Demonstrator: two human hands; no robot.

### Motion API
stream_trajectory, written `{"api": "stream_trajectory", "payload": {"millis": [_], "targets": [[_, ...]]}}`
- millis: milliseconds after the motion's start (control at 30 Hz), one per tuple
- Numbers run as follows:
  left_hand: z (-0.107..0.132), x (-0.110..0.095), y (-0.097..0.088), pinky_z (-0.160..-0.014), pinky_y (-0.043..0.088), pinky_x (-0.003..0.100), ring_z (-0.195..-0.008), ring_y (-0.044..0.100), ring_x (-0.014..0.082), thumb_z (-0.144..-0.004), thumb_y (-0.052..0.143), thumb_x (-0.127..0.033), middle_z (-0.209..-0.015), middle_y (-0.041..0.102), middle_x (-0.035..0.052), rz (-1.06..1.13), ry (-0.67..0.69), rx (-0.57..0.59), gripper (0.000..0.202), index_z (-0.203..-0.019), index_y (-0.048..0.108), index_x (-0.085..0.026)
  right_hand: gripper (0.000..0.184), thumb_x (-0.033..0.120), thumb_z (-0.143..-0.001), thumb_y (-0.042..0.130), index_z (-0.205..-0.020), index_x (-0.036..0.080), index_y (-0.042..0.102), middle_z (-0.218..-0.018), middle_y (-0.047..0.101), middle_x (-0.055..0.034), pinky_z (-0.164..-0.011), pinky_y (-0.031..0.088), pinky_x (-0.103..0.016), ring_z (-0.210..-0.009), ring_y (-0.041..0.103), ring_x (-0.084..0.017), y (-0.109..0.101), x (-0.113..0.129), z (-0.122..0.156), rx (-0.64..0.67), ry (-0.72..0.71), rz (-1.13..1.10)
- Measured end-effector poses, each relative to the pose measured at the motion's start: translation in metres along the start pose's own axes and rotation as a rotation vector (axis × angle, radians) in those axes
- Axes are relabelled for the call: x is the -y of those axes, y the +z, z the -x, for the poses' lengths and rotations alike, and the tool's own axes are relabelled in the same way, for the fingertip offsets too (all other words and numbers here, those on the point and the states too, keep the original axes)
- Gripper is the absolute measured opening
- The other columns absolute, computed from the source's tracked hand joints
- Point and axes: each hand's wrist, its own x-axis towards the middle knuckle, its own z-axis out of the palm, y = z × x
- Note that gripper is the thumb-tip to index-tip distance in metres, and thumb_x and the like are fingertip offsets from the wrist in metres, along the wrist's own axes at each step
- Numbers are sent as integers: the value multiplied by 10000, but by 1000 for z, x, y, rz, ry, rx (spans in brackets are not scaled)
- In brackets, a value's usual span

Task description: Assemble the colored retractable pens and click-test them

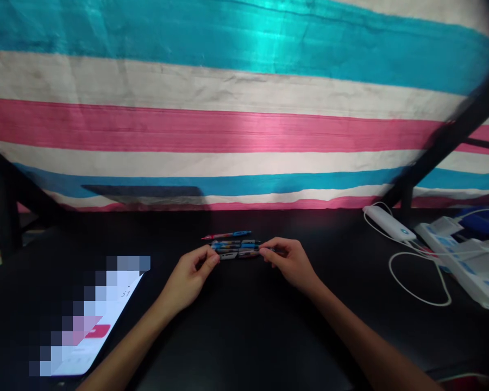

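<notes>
Several pens lie side by side in a tight bundle on the black table. My left hand is closed at their left ends, thumb and forefinger pinched on the end of a pen with a grey clip. From the other side, my right hand is closed, its fingertips pinching the right end of a dark pen. Its other fingers are curled and partly hidden. Just behind the bundle, a red and blue pen lies apart, touched by neither hand.
A lit screen, partly pixelated, lies at the left. On the right are a white power bank, a white power strip with plugs, and a looped white cable. Striped sheeting and black frame bars stand behind.
</notes>
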Motion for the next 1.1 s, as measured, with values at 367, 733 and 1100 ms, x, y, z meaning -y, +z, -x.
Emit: {"api": "stream_trajectory", "payload": {"millis": [367, 733, 1100], "targets": [[6, -4, -4, -562, 341, 232, -604, 485, 144, -879, 490, -343, -653, 542, -15, -259, 169, -128, 229, -725, 572, -196, 278, 381, -810, 626, -650, 154, 626, -503, 499, 31, -449, 318, -218, -446, 412, -78, 2, 2, 3, 183, 133, -146], [3, -7, -8, -537, 294, 226, -535, 376, 110, -925, 336, -497, -556, 410, -45, 35, -71, 402, 464, -651, 512, -167, 148, 269, -736, 740, -869, 207, 727, -745, 659, -31, -608, 443, -275, -658, 589, -148, -1, 10, 7, -14, -371, 81], [6, -4, 0, -636, 369, 259, -678, 508, 152, -912, 462, -254, -705, 557, 13, -384, 358, 20, 218, -753, 578, -160, 218, 362, -809, 645, -732, 159, 672, -506, 565, 22, -479, 317, -221, -471, 451, -87, 2, 10, 5, 47, -23, 24]]}}
